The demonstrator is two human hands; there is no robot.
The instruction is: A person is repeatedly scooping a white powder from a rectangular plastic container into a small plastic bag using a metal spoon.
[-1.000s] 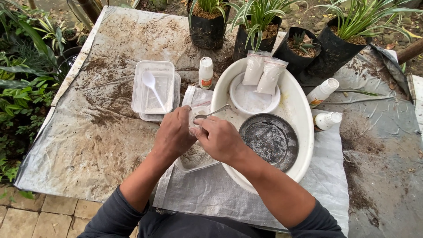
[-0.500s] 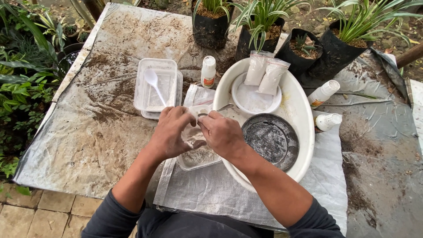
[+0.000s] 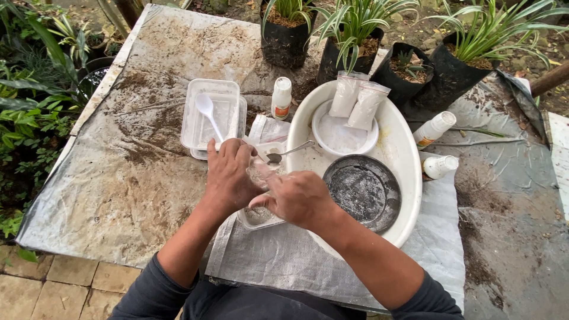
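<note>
My left hand (image 3: 228, 178) and my right hand (image 3: 293, 198) meet over a small clear plastic container (image 3: 259, 217) holding greyish grains. Both pinch a small clear plastic bag (image 3: 258, 173) of pale powder between their fingers, just above the container. My hands hide most of the bag. A metal spoon (image 3: 288, 152) lies right behind them, its handle resting on the rim of a white oval basin (image 3: 410, 178).
In the basin are a dark round dish (image 3: 363, 191) and a white dish (image 3: 344, 137) with two powder packets (image 3: 355, 101). A stack of clear containers (image 3: 210, 118) with a white spoon stands at the left. Several white bottles (image 3: 281, 98) (image 3: 434, 127) and black-bagged plants (image 3: 284, 35) stand behind.
Both hands stay together on the bag over the container, with only small shifts of the fingers. The view has drifted slightly.
</note>
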